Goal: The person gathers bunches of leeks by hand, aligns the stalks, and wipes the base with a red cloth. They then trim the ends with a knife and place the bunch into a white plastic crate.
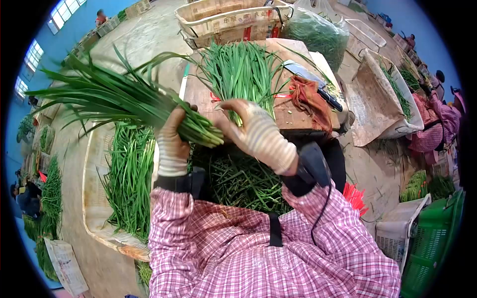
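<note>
My left hand (174, 141), in a striped glove with bare fingertips, is wrapped round a bunch of long green stalks (129, 99). The leaves fan out to the upper left and the pale cut ends point right. Beside those ends is my right hand (258, 134), thumb and fingers apart, nothing seen in it. Behind my hands, a pile of green stalks (238, 69) lies on a wooden board (290, 121). To its right rest a knife (308, 74) and a reddish cloth (308, 99).
A crate (89, 184) of stalks stands at left, loose greens (243, 184) lie below the board, and red strips (355, 198) are at my right. Beyond are a large crate (233, 20) and a plastic bag (318, 35). A person (437, 116) works at far right.
</note>
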Motion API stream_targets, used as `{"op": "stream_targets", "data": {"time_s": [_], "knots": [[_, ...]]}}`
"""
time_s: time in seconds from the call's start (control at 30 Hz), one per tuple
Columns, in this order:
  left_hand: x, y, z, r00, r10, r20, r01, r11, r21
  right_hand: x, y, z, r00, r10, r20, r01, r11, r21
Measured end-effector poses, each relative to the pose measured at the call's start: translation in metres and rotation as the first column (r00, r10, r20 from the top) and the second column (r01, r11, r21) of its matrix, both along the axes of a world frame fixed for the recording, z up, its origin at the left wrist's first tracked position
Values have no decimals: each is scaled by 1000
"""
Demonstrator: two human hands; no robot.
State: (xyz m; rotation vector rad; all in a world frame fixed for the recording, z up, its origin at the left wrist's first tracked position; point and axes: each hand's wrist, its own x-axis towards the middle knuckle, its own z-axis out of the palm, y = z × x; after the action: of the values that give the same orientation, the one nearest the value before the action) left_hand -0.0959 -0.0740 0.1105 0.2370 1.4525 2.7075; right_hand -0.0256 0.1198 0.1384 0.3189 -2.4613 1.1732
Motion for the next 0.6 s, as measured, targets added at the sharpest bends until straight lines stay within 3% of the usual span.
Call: {"op": "stream_targets", "data": {"time_s": [0.03,0.13,0.17,0.27,0.37,0.4,0.47,0.53,0.6], "knots": [[9,-3,2,991,-93,95,89,995,44,7,4,-9,995,-59,-77,68,991,111],[41,19,-12,951,-258,172,219,951,219,34,7,0,969,101,226,-128,986,108],[53,29,-11,931,-321,177,274,930,244,44,9,3,936,186,300,-200,980,15],[70,46,-26,916,-287,279,255,956,148,59,15,-23,785,349,511,-183,920,-347],[71,62,-7,953,-272,134,280,959,-43,64,17,-51,875,342,343,-121,840,-529],[66,68,6,952,-288,104,295,953,-66,64,19,-42,830,393,396,-67,775,-628],[41,85,32,948,-318,29,319,940,-119,53,25,-13,856,384,347,-51,730,-682],[5,102,60,910,-414,15,411,898,-158,28,38,7,873,342,348,-6,721,-693],[-53,109,69,799,-601,4,588,780,-214,-5,59,22,896,274,351,38,737,-674]]}}
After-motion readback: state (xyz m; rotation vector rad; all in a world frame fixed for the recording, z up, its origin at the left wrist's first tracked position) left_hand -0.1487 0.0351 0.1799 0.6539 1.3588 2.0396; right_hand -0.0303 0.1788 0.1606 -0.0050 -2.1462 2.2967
